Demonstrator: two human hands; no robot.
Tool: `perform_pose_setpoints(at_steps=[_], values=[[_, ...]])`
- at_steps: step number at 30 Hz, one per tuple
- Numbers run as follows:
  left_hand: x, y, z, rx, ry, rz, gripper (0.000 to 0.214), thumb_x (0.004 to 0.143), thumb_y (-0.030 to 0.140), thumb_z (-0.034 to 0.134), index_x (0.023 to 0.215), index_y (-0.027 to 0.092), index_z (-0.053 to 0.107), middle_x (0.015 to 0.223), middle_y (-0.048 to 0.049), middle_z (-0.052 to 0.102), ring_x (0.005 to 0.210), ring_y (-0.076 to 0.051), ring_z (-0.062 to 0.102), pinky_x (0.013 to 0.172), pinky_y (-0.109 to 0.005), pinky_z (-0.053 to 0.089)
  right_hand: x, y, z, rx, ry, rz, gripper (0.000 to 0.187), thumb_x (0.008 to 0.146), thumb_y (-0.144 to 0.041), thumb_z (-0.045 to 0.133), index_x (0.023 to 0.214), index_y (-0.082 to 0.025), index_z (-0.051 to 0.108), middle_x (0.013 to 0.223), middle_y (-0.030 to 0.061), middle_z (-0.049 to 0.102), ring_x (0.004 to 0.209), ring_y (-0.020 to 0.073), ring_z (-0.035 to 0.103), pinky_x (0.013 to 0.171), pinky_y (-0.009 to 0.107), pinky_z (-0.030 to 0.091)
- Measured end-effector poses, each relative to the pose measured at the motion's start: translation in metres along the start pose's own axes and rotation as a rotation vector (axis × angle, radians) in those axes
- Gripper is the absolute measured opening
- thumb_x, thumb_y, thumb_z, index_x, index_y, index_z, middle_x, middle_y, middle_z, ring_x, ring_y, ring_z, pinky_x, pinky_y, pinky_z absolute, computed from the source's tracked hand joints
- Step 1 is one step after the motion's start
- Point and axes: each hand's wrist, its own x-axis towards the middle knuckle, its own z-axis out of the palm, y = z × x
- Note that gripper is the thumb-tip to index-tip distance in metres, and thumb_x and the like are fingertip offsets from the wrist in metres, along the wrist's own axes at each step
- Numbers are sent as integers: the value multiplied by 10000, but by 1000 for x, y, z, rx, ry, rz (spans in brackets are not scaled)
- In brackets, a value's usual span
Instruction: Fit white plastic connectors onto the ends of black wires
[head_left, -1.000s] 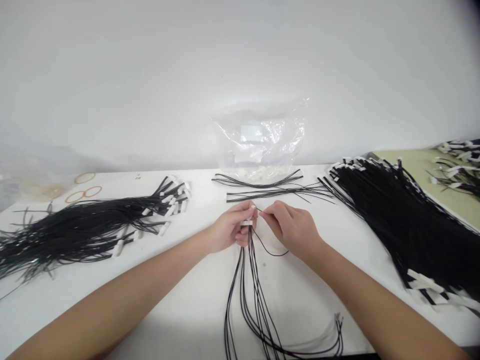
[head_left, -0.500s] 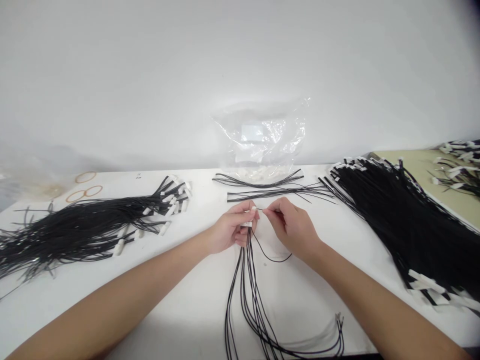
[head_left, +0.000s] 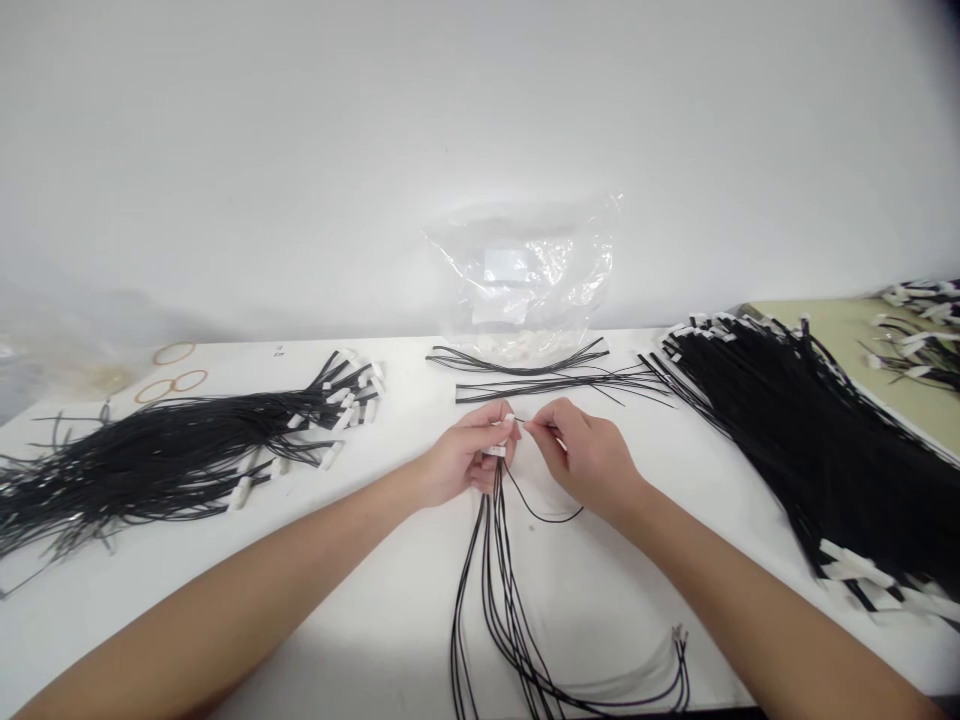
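Observation:
My left hand (head_left: 469,452) is closed around a small white connector (head_left: 511,418), and a second white piece (head_left: 494,451) shows lower in the same grip. Several black wires (head_left: 501,560) hang down from this hand, curving to the table's front edge, where some bare metal ends (head_left: 679,634) show at the right. The thumb and fingertips of my right hand (head_left: 581,445) pinch one thin black wire (head_left: 553,521), its end at the white connector. That wire loops below between the hands. Whether its tip sits inside the connector is too small to tell.
Black wire bundles with white connectors lie left (head_left: 187,450) and right (head_left: 810,440). Loose black wires (head_left: 525,385) lie beyond my hands, before a clear plastic bag (head_left: 540,290). Rubber bands (head_left: 172,353) rest at back left. A greenish surface (head_left: 832,330) adjoins at right.
My right hand's fingertips have shifted very slightly left, nearer the white connector. Otherwise both hands keep their grip and the wires lie as before.

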Motion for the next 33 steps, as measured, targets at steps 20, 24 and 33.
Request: perform_pose_setpoints(at_steps=[20,24,33], values=[[-2,3,2,63,-3,-24,265,804,390,551,768,196,375,588,43,439,407,-34,226,379,-157,133,-2,2,4,-93,65,-107,95,884,-235,436,811,-175,421,620,-50,528,448,39,391,419,172,228],[-2,3,2,56,5,-31,270,798,395,554,763,192,379,593,42,439,412,-30,208,383,-154,131,-2,3,4,-104,72,-121,99,883,-227,442,803,-168,438,611,-50,528,442,38,379,418,174,216],[3,2,3,-19,74,-89,288,783,436,567,773,196,409,567,57,305,409,-26,186,378,-150,127,5,-5,-14,-144,250,-318,88,767,-148,589,842,-182,560,802,19,602,734,120,480,705,274,361]])
